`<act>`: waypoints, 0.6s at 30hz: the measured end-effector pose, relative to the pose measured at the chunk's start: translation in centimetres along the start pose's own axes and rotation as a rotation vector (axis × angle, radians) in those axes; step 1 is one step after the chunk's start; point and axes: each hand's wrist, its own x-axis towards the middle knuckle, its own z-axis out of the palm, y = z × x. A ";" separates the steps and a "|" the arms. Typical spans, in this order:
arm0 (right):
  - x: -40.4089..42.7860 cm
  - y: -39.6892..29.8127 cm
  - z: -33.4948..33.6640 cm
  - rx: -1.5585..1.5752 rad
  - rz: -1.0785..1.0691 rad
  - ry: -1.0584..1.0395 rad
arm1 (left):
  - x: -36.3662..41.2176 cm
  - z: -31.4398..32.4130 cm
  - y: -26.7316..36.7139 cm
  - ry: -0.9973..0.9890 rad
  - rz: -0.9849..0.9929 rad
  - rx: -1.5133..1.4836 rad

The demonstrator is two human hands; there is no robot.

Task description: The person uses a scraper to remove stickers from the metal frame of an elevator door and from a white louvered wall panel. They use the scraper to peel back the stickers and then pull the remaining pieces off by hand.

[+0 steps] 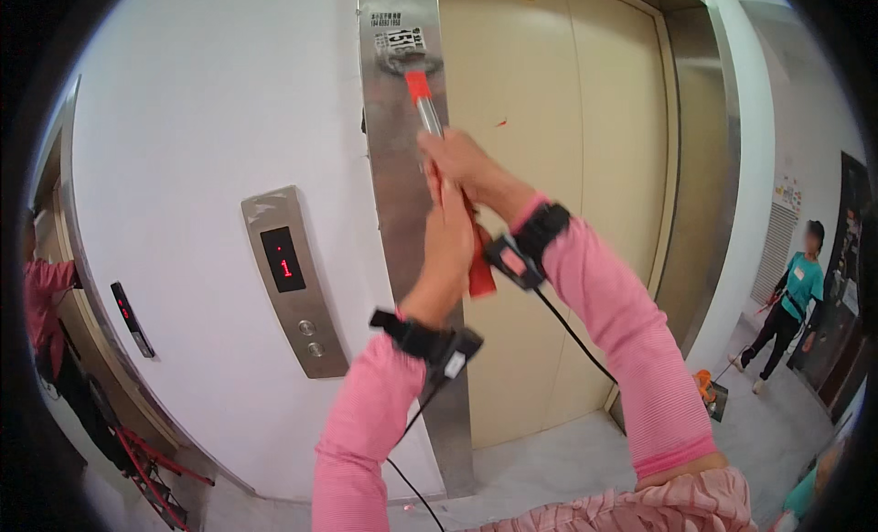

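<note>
Both my hands grip a long-handled scraper point(429, 113) with a silver shaft, a red collar and a red lower end. Higher on the shaft is my right hand point(470, 163); below it, my left hand point(449, 247) wraps the handle. The scraper's head is blurred and lies against the upper part of the steel elevator door frame point(405, 189). Partly torn stickers point(405, 39) with writing are stuck there, around and above the head. Dark smudging surrounds that spot. Black straps with small cabled devices sit on both my wrists.
A steel call panel point(295, 281) with a lit display is on the white wall, left of the frame. Beige elevator doors point(521, 257) stand shut at right. One person point(44, 305) is near a red stepladder point(147, 463); another point(799, 292) stands far right, beyond an orange object point(705, 386).
</note>
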 end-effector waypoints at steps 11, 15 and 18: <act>-0.4 0.3 0.6 0.019 0.139 0.106 | 0.5 -0.5 -0.2 -0.017 -0.019 -0.008; 0.7 -0.6 -0.6 0.013 0.102 0.053 | 0.8 0.4 -0.4 -0.005 0.004 0.008; -1.1 0.7 -0.8 0.093 0.118 0.174 | -0.6 0.5 -0.7 -0.023 -0.119 0.011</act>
